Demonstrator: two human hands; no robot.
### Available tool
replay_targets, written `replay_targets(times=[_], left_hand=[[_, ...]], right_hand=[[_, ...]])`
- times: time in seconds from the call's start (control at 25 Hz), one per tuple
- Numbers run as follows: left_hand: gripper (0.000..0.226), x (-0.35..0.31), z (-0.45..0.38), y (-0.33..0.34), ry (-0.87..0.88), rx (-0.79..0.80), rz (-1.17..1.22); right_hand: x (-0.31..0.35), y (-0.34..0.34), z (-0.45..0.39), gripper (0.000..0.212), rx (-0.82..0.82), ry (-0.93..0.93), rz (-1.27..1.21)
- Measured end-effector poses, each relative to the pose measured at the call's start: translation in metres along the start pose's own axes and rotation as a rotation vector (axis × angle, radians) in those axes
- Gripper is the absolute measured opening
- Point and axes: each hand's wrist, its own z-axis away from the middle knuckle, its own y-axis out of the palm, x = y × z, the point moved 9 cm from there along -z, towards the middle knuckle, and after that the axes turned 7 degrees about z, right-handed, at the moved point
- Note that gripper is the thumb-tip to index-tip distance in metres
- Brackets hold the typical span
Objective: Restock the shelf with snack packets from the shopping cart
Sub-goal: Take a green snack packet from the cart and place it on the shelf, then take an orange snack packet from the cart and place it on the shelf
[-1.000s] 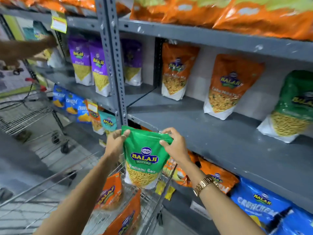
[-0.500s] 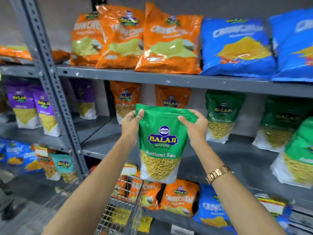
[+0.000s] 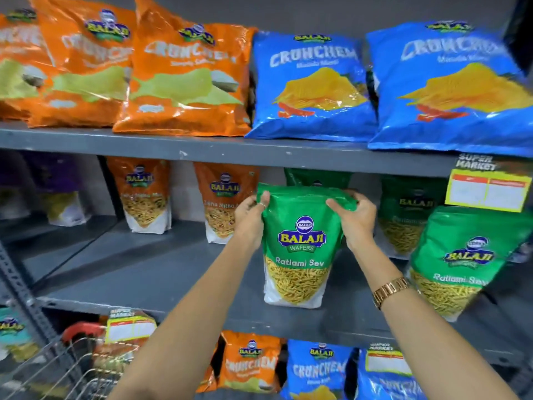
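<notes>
Both hands' grip clasps green Ratlami Sev packet (image 3: 297, 246) upright: left hand (image 3: 250, 217), right hand (image 3: 356, 216).

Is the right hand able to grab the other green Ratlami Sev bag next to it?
Probably not right now. The right hand is busy gripping the held green packet together with the left hand. The neighbouring green bag stands close by with nothing between, so it looks reachable once the hand lets go.
</notes>
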Motion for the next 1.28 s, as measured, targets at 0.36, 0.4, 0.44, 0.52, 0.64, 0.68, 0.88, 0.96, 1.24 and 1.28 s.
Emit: replay_targets(times=[0.36,0.4,0.44,0.52,0.64,0.68,0.88,0.96,1.24,1.28], left_hand=[[0.01,0.016,-0.008,0.016,-0.054,-0.002,0.052],[0.006,0.014,-0.006,0.014,-0.043,0.001,-0.018],[0.006,0.01,-0.005,0.012,-0.026,0.002,-0.089],[0.011,-0.002,0.002,0.004,0.021,-0.008,-0.149],[0.01,-0.03,0.016,-0.024,0.116,-0.027,-0.251],[0.012,-0.038,0.022,-0.039,0.126,-0.035,-0.294],[0.018,-0.07,0.066,-0.144,0.091,-0.138,-0.474],[0.022,-0.08,0.089,-0.194,0.064,-0.205,-0.512],[0.036,-0.086,0.191,-0.355,-0.146,-0.332,-0.679],[0.036,-0.083,0.206,-0.374,-0.189,-0.33,-0.713]], right_hand=[[-0.014,-0.01,-0.015,0.034,-0.051,-0.066,0.078],[-0.006,-0.016,-0.007,0.036,-0.146,-0.155,0.169],[0.006,-0.02,0.005,0.038,-0.256,-0.286,0.297],[0.031,-0.015,0.034,0.036,-0.42,-0.592,0.557],[0.046,0.017,0.075,0.025,-0.407,-0.909,0.611],[0.046,0.029,0.086,0.023,-0.35,-0.938,0.568],[0.032,0.105,0.154,0.017,-0.033,-0.885,0.442],[0.028,0.139,0.19,0.017,0.086,-0.87,0.428],[-0.016,0.266,0.333,0.01,0.8,-0.682,0.467],[-0.023,0.279,0.353,0.009,0.897,-0.666,0.479]])
